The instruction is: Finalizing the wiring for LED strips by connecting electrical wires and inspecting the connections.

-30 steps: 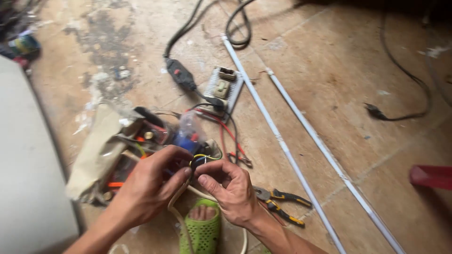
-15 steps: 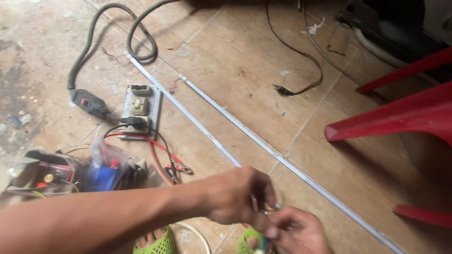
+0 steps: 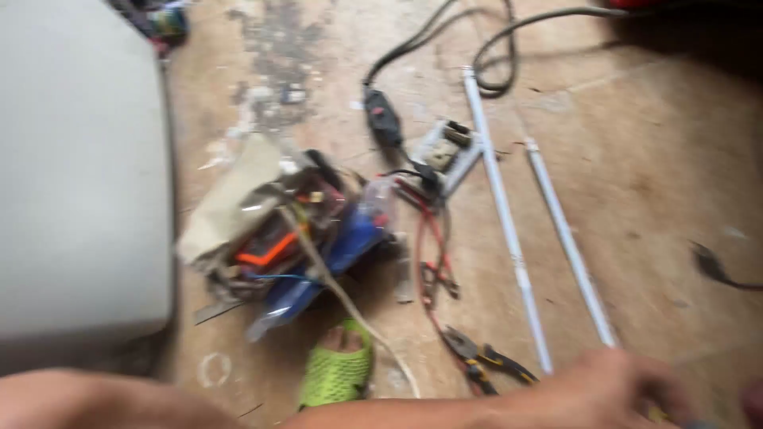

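Note:
The view is blurred by motion. My left forearm reaches across the bottom edge to my left hand at the lower right, fingers curled; whether it grips anything is unclear. Only a sliver of my right hand shows at the right corner. Pliers with yellow-and-black handles lie on the floor just left of my left hand. My foot in a green sandal is at the bottom centre.
A heap of tools and wires in an open bag with a blue plastic packet lies centre-left. Beyond are a socket box, red and black leads, two white conduit strips, black cables, and a large pale grey object at left.
The view has swung back to the left, bringing the tool heap and grey object into sight. My hands have shifted to the lower right corner and are partly out of frame.

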